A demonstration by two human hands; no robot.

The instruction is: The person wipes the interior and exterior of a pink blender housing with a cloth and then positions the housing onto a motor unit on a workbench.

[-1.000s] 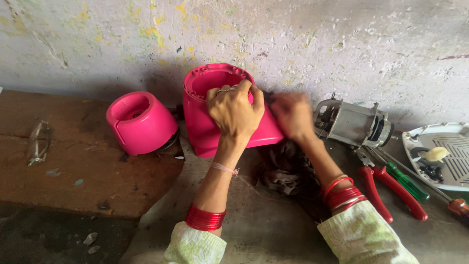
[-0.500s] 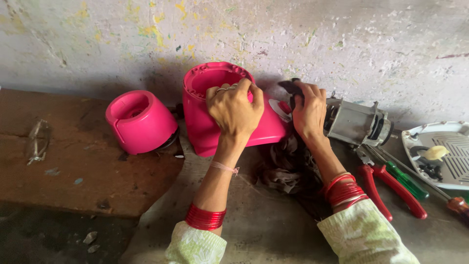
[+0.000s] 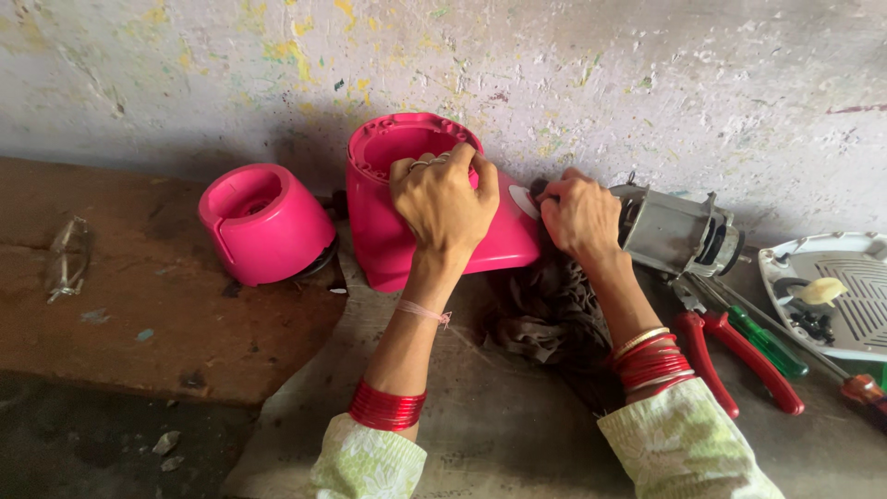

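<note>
While the left hand (image 3: 443,199) clamps over the rim of the pink housing (image 3: 407,231), fingers curled into its round open top and palm on the outer wall, the housing stands on the counter (image 3: 517,416) close to the wall (image 3: 554,74). Its opening faces up and slightly toward the camera; its long axis runs left to right, with a lower sloped part stretching to the right. At that right end the right hand (image 3: 580,217) pinches closed around a small dark part beside a white round spot on the housing; what exactly it grips cannot be told. Just right of this hand lies a grey motor (image 3: 679,231), its axis also running left to right. A second pink cup-shaped piece (image 3: 263,222) sits left of the housing, apart from it, opening up. A dark rag (image 3: 545,310) lies in front, under the right wrist. Red-handled pliers (image 3: 730,346) and a green screwdriver (image 3: 767,337) lie to the right, near a white tray (image 3: 850,291).
</note>
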